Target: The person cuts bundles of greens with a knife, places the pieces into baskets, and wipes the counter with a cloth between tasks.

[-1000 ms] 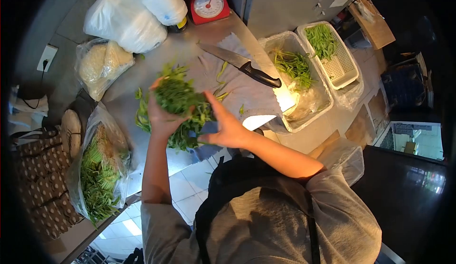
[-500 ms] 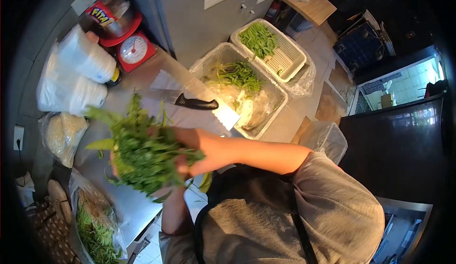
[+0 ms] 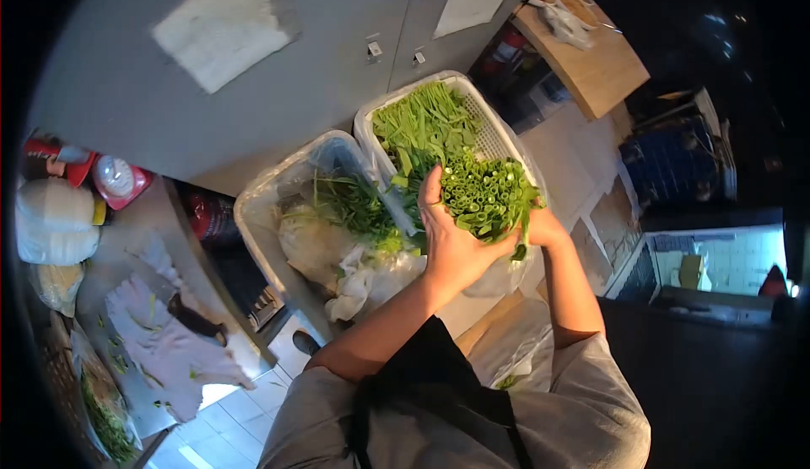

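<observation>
A thick bunch of leafy greens (image 3: 485, 197), its cut hollow stem ends facing up, is held between both hands over the near part of a white perforated basket (image 3: 498, 132). My left hand (image 3: 451, 245) is wrapped round its left and near side, thumb up. My right hand (image 3: 547, 226) grips it from the right, its fingers partly hidden by the greens. More cut greens (image 3: 426, 119) lie in the basket beyond. Just to the left stands a plastic-lined bin (image 3: 253, 207) with leafy stalks (image 3: 350, 203) and crumpled plastic bags in it.
On the metal table at left lie a black-handled knife (image 3: 196, 319) and a stained cloth (image 3: 160, 342) with green scraps. A red scale (image 3: 118, 178) and bagged goods (image 3: 57, 216) stand behind. At the back right are a wooden table (image 3: 591, 56) and a blue crate (image 3: 675, 161).
The view has swung right, away from the metal table. Both hands have carried the bunch from above that table to the basket, and its cut ends now show.
</observation>
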Demonstrator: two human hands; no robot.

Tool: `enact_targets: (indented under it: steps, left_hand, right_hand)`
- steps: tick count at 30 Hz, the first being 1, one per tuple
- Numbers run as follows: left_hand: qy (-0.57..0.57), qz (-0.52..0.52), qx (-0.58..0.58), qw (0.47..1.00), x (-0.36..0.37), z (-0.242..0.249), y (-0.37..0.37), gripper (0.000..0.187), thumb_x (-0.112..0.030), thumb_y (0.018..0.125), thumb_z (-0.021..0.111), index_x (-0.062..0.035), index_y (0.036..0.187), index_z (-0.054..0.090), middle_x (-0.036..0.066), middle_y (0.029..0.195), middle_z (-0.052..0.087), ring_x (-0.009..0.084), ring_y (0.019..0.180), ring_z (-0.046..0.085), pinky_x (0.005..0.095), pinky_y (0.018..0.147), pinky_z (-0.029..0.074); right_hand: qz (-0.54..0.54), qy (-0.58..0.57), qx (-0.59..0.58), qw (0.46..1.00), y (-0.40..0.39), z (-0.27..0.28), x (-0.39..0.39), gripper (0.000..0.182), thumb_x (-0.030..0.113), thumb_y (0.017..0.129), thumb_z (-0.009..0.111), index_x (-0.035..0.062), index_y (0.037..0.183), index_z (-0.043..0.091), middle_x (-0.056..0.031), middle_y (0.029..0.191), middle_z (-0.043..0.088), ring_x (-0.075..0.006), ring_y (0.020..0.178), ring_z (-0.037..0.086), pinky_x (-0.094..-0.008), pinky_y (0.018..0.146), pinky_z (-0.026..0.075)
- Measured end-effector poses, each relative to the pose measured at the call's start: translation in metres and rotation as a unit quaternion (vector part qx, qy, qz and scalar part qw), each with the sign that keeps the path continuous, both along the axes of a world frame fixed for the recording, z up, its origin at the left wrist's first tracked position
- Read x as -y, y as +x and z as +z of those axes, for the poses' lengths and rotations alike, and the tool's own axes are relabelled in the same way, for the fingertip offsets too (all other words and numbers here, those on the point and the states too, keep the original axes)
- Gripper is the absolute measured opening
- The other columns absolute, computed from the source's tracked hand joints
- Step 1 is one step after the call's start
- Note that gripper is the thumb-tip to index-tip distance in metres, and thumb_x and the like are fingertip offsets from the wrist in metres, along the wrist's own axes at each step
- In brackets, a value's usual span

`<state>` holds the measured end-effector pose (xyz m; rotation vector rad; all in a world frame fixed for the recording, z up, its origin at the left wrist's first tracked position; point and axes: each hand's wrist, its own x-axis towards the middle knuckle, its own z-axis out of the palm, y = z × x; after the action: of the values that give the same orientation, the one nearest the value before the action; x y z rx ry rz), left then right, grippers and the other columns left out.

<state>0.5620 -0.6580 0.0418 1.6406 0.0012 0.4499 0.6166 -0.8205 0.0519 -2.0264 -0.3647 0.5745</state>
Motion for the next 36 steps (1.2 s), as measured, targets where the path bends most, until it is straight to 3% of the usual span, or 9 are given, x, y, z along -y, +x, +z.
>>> enact_targets:
  steps: [6, 12, 17, 21, 24, 26, 29, 32, 36]
  left_hand:
    - [0.057, 0.048, -0.242, 0.967, 0.028, -0.140, 0.098, 0.122, -0.033, 0.053, 0.088, 0.0068, 0.139, 0.012, 0.027, 0.135, 0.030, 0.0393, 0.127, 0.032, 0.0428, 0.106, 0.031]
    - [0.061, 0.030, -0.429, 0.901, 0.023, -0.262, 0.141, 0.110, -0.030, 0.066, 0.082, 0.0024, 0.142, 0.008, 0.026, 0.140, 0.026, 0.0378, 0.125, 0.038, 0.0418, 0.103, 0.037]
    - [0.114, 0.006, -0.440, 0.891, 0.035, -0.256, 0.158, 0.070, -0.018, 0.072, 0.076, 0.0023, 0.126, 0.035, 0.023, 0.125, 0.043, 0.0372, 0.113, 0.049, 0.0424, 0.095, 0.042]
    - [0.178, 0.028, -0.366, 0.913, 0.026, -0.244, 0.155, 0.053, -0.003, 0.076, 0.061, 0.0030, 0.124, 0.040, 0.022, 0.111, 0.047, 0.0393, 0.104, 0.052, 0.0462, 0.087, 0.045]
    - [0.115, 0.128, -0.402, 0.899, 0.013, -0.247, 0.142, 0.053, -0.002, 0.077, 0.060, 0.0047, 0.125, 0.040, 0.024, 0.119, 0.046, 0.0397, 0.108, 0.050, 0.0459, 0.088, 0.045]
    - [0.159, -0.043, -0.506, 0.847, -0.001, -0.250, 0.145, 0.067, 0.002, 0.076, 0.056, 0.0074, 0.136, 0.026, 0.029, 0.135, 0.035, 0.0412, 0.120, 0.042, 0.0427, 0.099, 0.039]
    - [0.113, 0.051, -0.431, 0.894, 0.014, -0.245, 0.140, 0.081, -0.001, 0.075, 0.055, 0.0026, 0.144, 0.012, 0.029, 0.144, 0.024, 0.0394, 0.131, 0.032, 0.0402, 0.109, 0.029]
    - [0.237, 0.105, -0.335, 0.906, 0.002, -0.204, 0.105, 0.069, 0.000, 0.077, 0.054, -0.0013, 0.140, 0.025, 0.027, 0.143, 0.027, 0.0420, 0.125, 0.039, 0.0432, 0.103, 0.035]
    - [0.212, 0.136, -0.140, 0.957, -0.061, -0.109, 0.002, 0.048, 0.003, 0.075, 0.056, -0.0047, 0.123, 0.050, 0.024, 0.132, 0.043, 0.0401, 0.114, 0.049, 0.0430, 0.092, 0.044]
  right_hand:
    - [0.091, -0.112, -0.115, 0.983, 0.157, -0.116, 0.051, 0.095, 0.002, 0.059, 0.078, 0.0025, 0.141, 0.028, -0.0150, 0.133, 0.047, -0.0232, 0.121, 0.046, -0.0328, 0.104, 0.036]
    - [0.019, -0.210, 0.007, 0.977, 0.193, -0.270, 0.061, 0.093, -0.002, 0.061, 0.076, 0.0010, 0.140, 0.028, -0.0189, 0.142, 0.034, -0.0297, 0.131, 0.035, -0.0332, 0.108, 0.032]
    - [-0.041, -0.244, -0.011, 0.969, 0.178, -0.256, 0.044, 0.086, -0.008, 0.062, 0.068, -0.0016, 0.137, 0.029, -0.0231, 0.138, 0.036, -0.0348, 0.127, 0.039, -0.0346, 0.104, 0.034]
    - [-0.034, -0.058, 0.135, 0.989, 0.163, -0.273, 0.044, 0.077, -0.011, 0.062, 0.060, 0.0005, 0.133, 0.036, -0.0201, 0.122, 0.042, -0.0377, 0.117, 0.042, -0.0327, 0.095, 0.038]
    - [-0.017, -0.092, 0.135, 0.986, 0.154, -0.256, 0.035, 0.075, -0.012, 0.061, 0.060, 0.0036, 0.131, 0.039, -0.0199, 0.122, 0.041, -0.0390, 0.118, 0.040, -0.0364, 0.097, 0.037]
    - [0.037, -0.163, 0.131, 0.977, 0.147, -0.281, 0.035, 0.086, -0.006, 0.059, 0.067, 0.0099, 0.137, 0.036, -0.0246, 0.138, 0.033, -0.0454, 0.127, 0.032, -0.0479, 0.103, 0.034]
    - [0.110, -0.133, 0.319, 0.932, 0.152, -0.353, 0.067, 0.087, -0.005, 0.059, 0.066, 0.0020, 0.139, 0.032, -0.0205, 0.143, 0.033, -0.0390, 0.134, 0.027, -0.0460, 0.110, 0.024]
    - [0.139, -0.015, 0.422, 0.896, 0.153, -0.277, 0.061, 0.080, -0.008, 0.064, 0.059, 0.0021, 0.140, 0.033, -0.0194, 0.142, 0.037, -0.0347, 0.136, 0.027, -0.0425, 0.112, 0.020]
    - [-0.033, -0.144, 0.249, 0.957, 0.107, -0.187, 0.019, 0.064, -0.011, 0.070, 0.058, 0.0056, 0.131, 0.044, -0.0171, 0.133, 0.045, -0.0318, 0.119, 0.046, -0.0388, 0.098, 0.039]
